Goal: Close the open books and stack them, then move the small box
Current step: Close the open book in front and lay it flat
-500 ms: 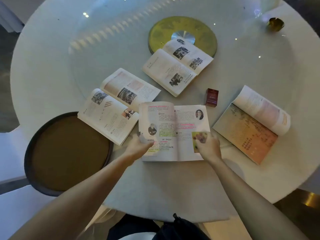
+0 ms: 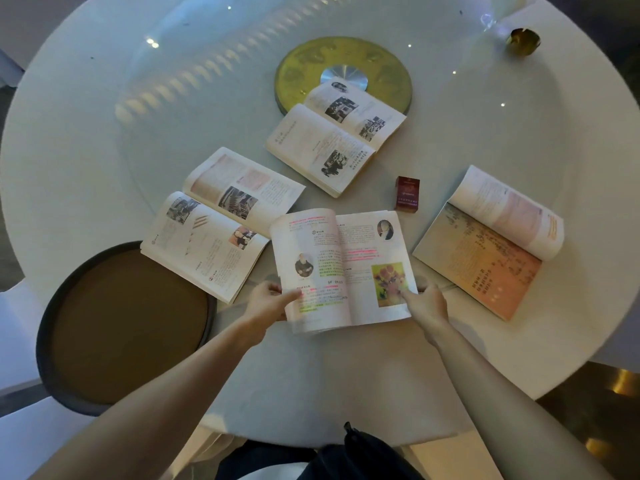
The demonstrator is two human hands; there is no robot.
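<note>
Several open books lie on the round white table [image 2: 104, 116]. The nearest open book [image 2: 341, 268], with pink and green highlighting and a flower picture, is in front of me. My left hand [image 2: 268, 301] grips its left edge, thumb on the page. My right hand [image 2: 427, 303] holds its lower right corner, a finger on the flower picture. Another open book [image 2: 221, 221] lies to the left, one [image 2: 334, 136] farther back, and one with an orange page [image 2: 488, 242] to the right. A small dark red box [image 2: 407, 194] stands between the books.
A gold turntable disc [image 2: 304, 69] sits at the table centre, partly under the far book. A round brown stool [image 2: 121, 327] stands at the table's left near edge. A small brass dish [image 2: 523, 41] is at the far right. A dark bag [image 2: 360, 455] rests on my lap.
Both hands have slid outward from the pages to the near book's edges, uncovering the flower picture. The book's left side has lifted a little.
</note>
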